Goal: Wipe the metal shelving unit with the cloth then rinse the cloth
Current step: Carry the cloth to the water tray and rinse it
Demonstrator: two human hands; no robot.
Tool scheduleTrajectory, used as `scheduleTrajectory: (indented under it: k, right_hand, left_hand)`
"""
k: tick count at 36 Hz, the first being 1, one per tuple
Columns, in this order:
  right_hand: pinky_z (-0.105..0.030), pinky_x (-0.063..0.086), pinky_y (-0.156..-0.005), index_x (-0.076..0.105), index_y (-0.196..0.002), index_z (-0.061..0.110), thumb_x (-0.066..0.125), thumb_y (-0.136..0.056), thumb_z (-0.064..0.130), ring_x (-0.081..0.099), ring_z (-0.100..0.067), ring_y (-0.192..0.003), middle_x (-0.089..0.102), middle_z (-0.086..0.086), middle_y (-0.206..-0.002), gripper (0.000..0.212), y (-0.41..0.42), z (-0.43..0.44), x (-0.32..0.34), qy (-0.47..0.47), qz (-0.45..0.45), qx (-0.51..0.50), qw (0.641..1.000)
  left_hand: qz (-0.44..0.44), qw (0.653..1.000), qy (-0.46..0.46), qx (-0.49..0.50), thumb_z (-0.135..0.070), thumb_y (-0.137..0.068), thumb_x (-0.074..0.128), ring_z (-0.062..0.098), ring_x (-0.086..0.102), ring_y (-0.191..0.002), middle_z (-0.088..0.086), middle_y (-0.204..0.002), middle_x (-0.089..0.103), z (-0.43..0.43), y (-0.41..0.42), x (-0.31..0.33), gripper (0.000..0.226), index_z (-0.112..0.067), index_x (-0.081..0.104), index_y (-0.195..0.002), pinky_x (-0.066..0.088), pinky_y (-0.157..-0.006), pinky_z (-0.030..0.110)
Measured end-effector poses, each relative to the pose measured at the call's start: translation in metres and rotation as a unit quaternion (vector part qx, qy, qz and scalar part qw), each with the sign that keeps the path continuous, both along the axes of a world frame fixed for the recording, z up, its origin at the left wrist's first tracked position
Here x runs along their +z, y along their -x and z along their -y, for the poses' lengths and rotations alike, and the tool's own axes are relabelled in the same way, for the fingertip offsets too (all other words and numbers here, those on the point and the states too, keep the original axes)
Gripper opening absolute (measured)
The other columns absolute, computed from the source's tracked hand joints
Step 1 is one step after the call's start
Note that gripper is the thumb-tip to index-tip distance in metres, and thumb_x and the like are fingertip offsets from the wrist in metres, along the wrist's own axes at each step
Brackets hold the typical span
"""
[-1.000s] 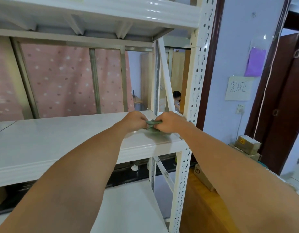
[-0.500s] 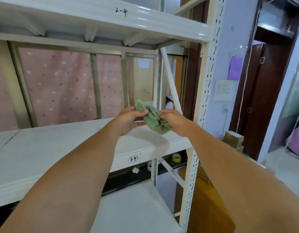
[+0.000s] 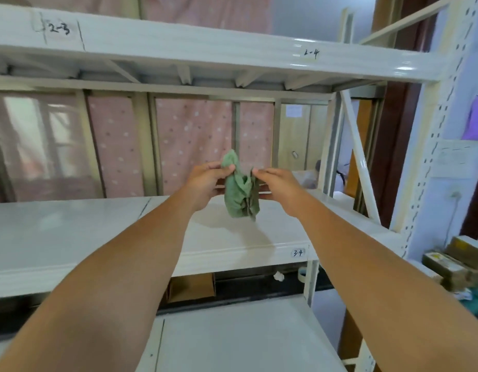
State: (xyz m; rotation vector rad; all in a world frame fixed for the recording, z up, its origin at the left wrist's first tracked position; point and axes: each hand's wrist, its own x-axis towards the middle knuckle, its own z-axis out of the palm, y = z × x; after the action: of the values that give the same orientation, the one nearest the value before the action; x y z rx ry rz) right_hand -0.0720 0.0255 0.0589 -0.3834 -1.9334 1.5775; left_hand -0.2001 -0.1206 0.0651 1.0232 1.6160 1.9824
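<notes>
A crumpled green cloth [image 3: 240, 194] hangs in the air above the middle shelf [image 3: 71, 237] of the white metal shelving unit [image 3: 417, 167]. My left hand [image 3: 205, 181] pinches the cloth's upper left part. My right hand [image 3: 278, 183] grips its right side with thumb and fingers. Both arms reach forward from the bottom of the view. The cloth's lower end dangles free and casts a shadow on the shelf board.
The upper shelf beam [image 3: 205, 47] runs overhead, a lower shelf [image 3: 245, 336] lies below. A diagonal brace [image 3: 358, 162] and perforated upright close the right end. Cardboard boxes [image 3: 452, 261] are stacked at the right. A pink dotted curtain [image 3: 194, 140] hangs behind; a person sits beyond.
Both hands lifted the cloth off the middle shelf and raised it; it now hangs bunched between them. My view tilted upward and shifted left.
</notes>
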Motion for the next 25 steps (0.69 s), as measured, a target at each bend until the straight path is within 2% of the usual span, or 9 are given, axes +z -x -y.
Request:
scheduleTrajectory:
  k: [5, 8, 12, 14, 15, 18, 21, 23, 25]
  right_hand:
    - [-0.038, 0.062, -0.076, 0.070, -0.089, 0.008, 0.059, -0.094, 0.014, 0.071, -0.024, -0.072, 0.071, -0.005, -0.071, 0.013, 0.001, 0.019, 0.005, 0.058, -0.034, -0.044, 0.997]
    - [-0.037, 0.060, -0.075, 0.065, -0.079, 0.011, 0.050, -0.096, 0.012, 0.066, -0.022, -0.067, 0.067, -0.004, -0.068, 0.023, -0.007, 0.033, 0.010, 0.095, -0.046, -0.065, 0.992]
    - [-0.031, 0.041, -0.056, 0.052, -0.065, 0.013, 0.047, -0.096, 0.015, 0.047, -0.021, -0.057, 0.050, -0.005, -0.062, 0.032, -0.014, 0.050, 0.017, 0.101, -0.028, -0.115, 0.988]
    - [-0.031, 0.052, -0.070, 0.064, -0.080, 0.013, 0.044, -0.097, 0.029, 0.063, -0.028, -0.074, 0.065, -0.012, -0.083, 0.031, -0.008, 0.062, 0.021, 0.096, 0.003, -0.078, 0.992]
    - [-0.041, 0.056, -0.087, 0.069, -0.100, 0.013, 0.042, -0.097, 0.041, 0.067, -0.031, -0.096, 0.070, -0.013, -0.104, 0.038, -0.004, 0.068, 0.023, 0.089, 0.022, -0.051, 0.994]
    - [-0.053, 0.046, -0.106, 0.055, -0.137, 0.019, 0.058, -0.083, 0.071, 0.056, -0.030, -0.126, 0.059, -0.003, -0.134, 0.076, 0.004, 0.082, 0.024, 0.054, 0.076, 0.031, 0.995]
    - [-0.046, 0.054, -0.097, 0.067, -0.114, 0.010, 0.084, -0.079, 0.037, 0.069, -0.027, -0.108, 0.073, -0.007, -0.114, 0.048, 0.010, 0.100, 0.026, -0.031, 0.101, 0.080, 0.991]
    - [-0.038, 0.058, -0.088, 0.070, -0.105, 0.006, 0.082, -0.082, 0.017, 0.073, -0.023, -0.098, 0.076, -0.008, -0.103, 0.029, 0.014, 0.104, 0.026, -0.048, 0.095, 0.091, 0.990]
    - [-0.029, 0.060, -0.074, 0.072, -0.101, 0.003, 0.078, -0.085, 0.010, 0.075, -0.018, -0.087, 0.077, -0.008, -0.096, 0.018, 0.012, 0.110, 0.028, -0.035, 0.070, 0.105, 0.991]
  left_hand:
    - [0.032, 0.998, -0.023, 0.051, -0.013, -0.093, 0.067, 0.024, 0.075, -0.077, 0.007, -0.083, 0.077, 0.040, 0.007, 0.006, 0.004, -0.010, 0.069, -0.091, 0.062, -0.069, 0.039]
    - [0.058, 0.991, -0.037, 0.117, -0.011, -0.086, 0.074, 0.015, 0.073, -0.063, 0.004, -0.082, 0.075, 0.059, 0.009, 0.011, 0.009, -0.015, 0.068, -0.081, 0.058, -0.065, 0.031]
    - [0.045, 0.983, -0.016, 0.179, -0.016, -0.076, 0.082, 0.017, 0.070, -0.070, 0.002, -0.078, 0.073, 0.083, 0.009, 0.013, 0.016, -0.017, 0.066, -0.078, 0.058, -0.070, 0.032]
    - [0.044, 0.979, -0.005, 0.197, -0.016, -0.078, 0.078, 0.023, 0.069, -0.078, 0.007, -0.082, 0.071, 0.094, 0.010, 0.012, 0.013, -0.014, 0.065, -0.081, 0.058, -0.074, 0.035]
    - [0.042, 0.977, 0.002, 0.210, -0.015, -0.081, 0.075, 0.024, 0.067, -0.077, 0.008, -0.083, 0.069, 0.099, 0.009, 0.012, 0.012, -0.013, 0.064, -0.082, 0.056, -0.073, 0.034]
    - [0.043, 0.968, 0.020, 0.247, -0.021, -0.083, 0.073, 0.025, 0.064, -0.075, 0.010, -0.088, 0.066, 0.113, 0.009, 0.010, 0.013, -0.017, 0.061, -0.084, 0.051, -0.066, 0.031]
    - [0.028, 0.958, 0.034, 0.283, -0.024, -0.083, 0.074, 0.030, 0.064, -0.085, 0.011, -0.092, 0.066, 0.130, 0.014, 0.008, 0.012, -0.019, 0.062, -0.084, 0.053, -0.071, 0.036]
    - [0.019, 0.957, 0.045, 0.286, -0.025, -0.081, 0.075, 0.034, 0.066, -0.091, 0.013, -0.095, 0.069, 0.143, 0.017, 0.009, 0.012, -0.019, 0.065, -0.081, 0.056, -0.081, 0.043]
    - [0.020, 0.958, 0.045, 0.284, -0.020, -0.083, 0.075, 0.031, 0.066, -0.084, 0.011, -0.088, 0.069, 0.156, 0.021, 0.009, 0.012, -0.017, 0.064, -0.079, 0.057, -0.072, 0.038]
